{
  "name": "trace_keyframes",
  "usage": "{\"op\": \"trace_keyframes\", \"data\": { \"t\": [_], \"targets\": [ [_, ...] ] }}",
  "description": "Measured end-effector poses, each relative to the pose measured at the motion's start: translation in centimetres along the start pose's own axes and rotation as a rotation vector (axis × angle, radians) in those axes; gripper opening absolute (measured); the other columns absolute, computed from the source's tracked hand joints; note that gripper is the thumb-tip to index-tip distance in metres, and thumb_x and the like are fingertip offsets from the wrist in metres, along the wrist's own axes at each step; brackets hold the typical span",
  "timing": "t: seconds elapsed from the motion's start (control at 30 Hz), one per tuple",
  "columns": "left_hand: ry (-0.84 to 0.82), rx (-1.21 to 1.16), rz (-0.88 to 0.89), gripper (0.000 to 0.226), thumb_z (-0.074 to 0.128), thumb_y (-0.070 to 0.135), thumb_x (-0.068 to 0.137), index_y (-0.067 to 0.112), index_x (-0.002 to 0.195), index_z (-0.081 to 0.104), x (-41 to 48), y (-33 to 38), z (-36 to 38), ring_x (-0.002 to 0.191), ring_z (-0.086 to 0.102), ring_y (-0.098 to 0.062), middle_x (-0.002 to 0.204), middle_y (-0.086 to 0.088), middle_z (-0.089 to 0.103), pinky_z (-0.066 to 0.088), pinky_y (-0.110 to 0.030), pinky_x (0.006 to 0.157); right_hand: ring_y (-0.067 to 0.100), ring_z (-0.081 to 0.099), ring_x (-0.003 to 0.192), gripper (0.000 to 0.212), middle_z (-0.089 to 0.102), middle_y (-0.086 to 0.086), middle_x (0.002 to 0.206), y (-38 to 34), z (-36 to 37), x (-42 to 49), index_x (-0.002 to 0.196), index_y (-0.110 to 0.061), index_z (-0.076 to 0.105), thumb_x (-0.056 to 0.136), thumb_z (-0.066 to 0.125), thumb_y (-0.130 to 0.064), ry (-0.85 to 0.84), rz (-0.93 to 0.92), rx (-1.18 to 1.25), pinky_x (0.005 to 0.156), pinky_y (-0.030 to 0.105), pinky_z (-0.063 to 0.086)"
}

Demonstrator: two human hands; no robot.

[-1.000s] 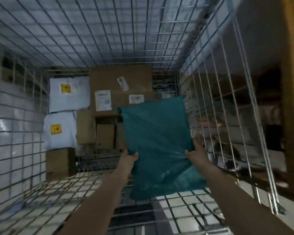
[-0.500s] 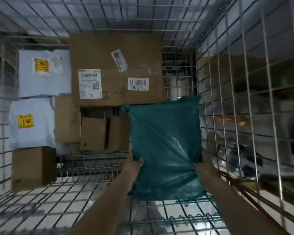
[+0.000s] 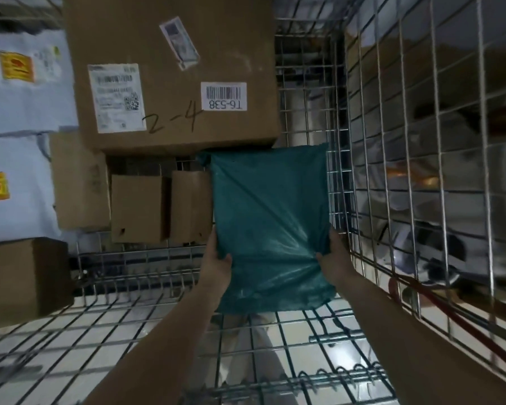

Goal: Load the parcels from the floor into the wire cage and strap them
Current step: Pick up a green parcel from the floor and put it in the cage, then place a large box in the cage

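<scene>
I hold a teal plastic parcel bag [image 3: 270,217] inside the wire cage [image 3: 398,159]. My left hand [image 3: 216,263] grips its left edge and my right hand [image 3: 332,258] grips its right edge. The bag's far end reaches under the front of a large cardboard box [image 3: 176,71] marked "2-4". The bag fills the gap between two small cardboard boxes [image 3: 164,209] on its left and the cage's right wire wall.
Two pale blue mailers with yellow stickers [image 3: 21,83] lie stacked at the left. Another brown box [image 3: 24,282] sits at the lower left. The cage's wire floor [image 3: 100,331] spreads below my arms. A red strap [image 3: 438,308] hangs along the right wall.
Both hands have pushed the teal bag forward and down into the cage, towards the large box. The view has closed in on the stacked parcels.
</scene>
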State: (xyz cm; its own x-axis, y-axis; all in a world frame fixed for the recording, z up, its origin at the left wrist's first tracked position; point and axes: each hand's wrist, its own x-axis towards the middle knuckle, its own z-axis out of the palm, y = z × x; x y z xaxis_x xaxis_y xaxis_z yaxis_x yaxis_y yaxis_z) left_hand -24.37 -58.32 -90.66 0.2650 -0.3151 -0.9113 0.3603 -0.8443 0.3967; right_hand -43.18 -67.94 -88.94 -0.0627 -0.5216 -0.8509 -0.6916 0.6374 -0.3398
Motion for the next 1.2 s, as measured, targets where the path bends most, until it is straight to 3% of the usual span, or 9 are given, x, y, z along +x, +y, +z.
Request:
{"op": "trace_keyframes", "data": {
  "t": [0.1, 0.23, 0.33, 0.43, 0.53, 0.63, 0.83, 1.0, 1.2],
  "targets": [
    [-0.035, 0.127, 0.030, 0.064, 0.039, 0.002, 0.098, 0.030, 0.151, 0.018, 0.1, 0.3, -0.2, 0.132, 0.042, -0.025, 0.146, -0.001, 0.041, 0.034, -0.048, 0.113, 0.029, 0.047, 0.129, 0.069, 0.047, 0.008, 0.142, 0.1, 0.7, 0.8, 0.152, -0.031, 0.016, 0.097, 0.045, -0.001, 0.010, -0.023, -0.060, 0.110, 0.049, 0.038],
    [-0.043, 0.297, 0.087, 0.058, 0.050, 0.016, 0.094, 0.027, 0.146, 0.026, -0.7, 1.6, -1.5, 0.123, 0.051, -0.026, 0.138, -0.001, 0.049, 0.043, -0.046, 0.106, 0.020, 0.055, 0.107, 0.066, 0.054, 0.002, 0.131, -1.5, 0.3, -0.7, 0.148, -0.027, 0.026, 0.092, 0.048, 0.002, 0.066, -0.079, -0.146, 0.087, 0.032, 0.045],
    [-0.049, 0.439, 0.133, 0.040, 0.054, 0.037, 0.089, 0.032, 0.127, 0.041, -2.6, 5.3, -2.5, 0.096, 0.063, -0.017, 0.118, 0.004, 0.060, 0.056, -0.038, 0.082, 0.026, 0.057, 0.111, 0.055, 0.056, 0.003, 0.128, -4.9, -0.6, -3.2, 0.137, -0.019, 0.043, 0.085, 0.054, -0.004, 0.147, -0.206, -0.246, 0.094, 0.040, 0.050],
    [-0.047, 0.443, 0.194, 0.004, 0.047, 0.025, 0.098, 0.028, 0.099, 0.049, -7.0, 11.5, -3.0, 0.071, 0.055, -0.006, 0.086, 0.012, 0.057, 0.044, -0.016, 0.058, 0.031, 0.050, 0.121, 0.051, 0.048, 0.010, 0.136, -10.6, -2.2, -7.6, 0.135, -0.011, 0.046, 0.085, 0.052, -0.006, 0.121, -0.403, -0.362, 0.101, 0.043, 0.045],
    [-0.067, 0.437, 0.362, 0.012, 0.052, 0.023, 0.096, 0.022, 0.104, 0.060, -11.8, 18.3, -3.9, 0.084, 0.063, -0.017, 0.098, 0.002, 0.066, 0.044, -0.018, 0.066, 0.026, 0.034, 0.138, 0.058, 0.030, 0.007, 0.154, -18.5, -5.0, -14.0, 0.147, -0.012, 0.031, 0.092, 0.046, -0.004, 0.115, -0.556, -0.500, 0.111, 0.035, 0.033],
    [-0.030, 0.460, 0.543, 0.024, 0.053, 0.017, 0.094, 0.019, 0.118, 0.057, -19.2, 26.6, -4.7, 0.085, 0.057, -0.012, 0.114, -0.001, 0.059, 0.046, -0.022, 0.073, 0.024, 0.030, 0.141, 0.053, 0.031, 0.003, 0.154, -26.6, -8.5, -21.8, 0.147, -0.014, 0.034, 0.095, 0.044, -0.004, 0.156, -0.724, -0.569, 0.112, 0.033, 0.030],
    [0.078, 0.665, 1.030, 0.036, 0.052, 0.020, 0.093, 0.015, 0.129, 0.055, -40.0, 44.9, -8.2, 0.124, 0.051, -0.023, 0.135, -0.006, 0.053, 0.039, -0.033, 0.102, 0.023, 0.045, 0.131, 0.043, 0.043, 0.000, 0.147, -42.3, -18.9, -40.4, 0.138, -0.022, 0.046, 0.095, 0.048, -0.016, 0.330, -0.957, -0.526, 0.106, 0.038, 0.041],
    [0.225, 0.656, 1.294, 0.030, 0.050, 0.021, 0.094, 0.019, 0.123, 0.059, -57.5, 53.1, -12.9, 0.122, 0.050, -0.018, 0.132, -0.001, 0.055, 0.037, -0.029, 0.099, 0.019, 0.044, 0.131, 0.040, 0.044, -0.004, 0.146, -49.3, -26.8, -55.9, 0.136, -0.025, 0.047, 0.096, 0.048, -0.025, 0.475, -1.121, -0.537, 0.104, 0.034, 0.039],
    [0.446, 0.540, 1.473, 0.025, 0.052, 0.019, 0.093, 0.019, 0.116, 0.063, -73.2, 55.9, -18.4, 0.119, 0.052, -0.017, 0.126, 0.001, 0.058, 0.037, -0.029, 0.098, 0.018, 0.045, 0.130, 0.041, 0.046, -0.004, 0.145, -51.6, -32.8, -70.1, 0.135, -0.025, 0.049, 0.094, 0.049, -0.029, 0.567, -1.308, -0.464, 0.102, 0.033, 0.037]
  ]
}}
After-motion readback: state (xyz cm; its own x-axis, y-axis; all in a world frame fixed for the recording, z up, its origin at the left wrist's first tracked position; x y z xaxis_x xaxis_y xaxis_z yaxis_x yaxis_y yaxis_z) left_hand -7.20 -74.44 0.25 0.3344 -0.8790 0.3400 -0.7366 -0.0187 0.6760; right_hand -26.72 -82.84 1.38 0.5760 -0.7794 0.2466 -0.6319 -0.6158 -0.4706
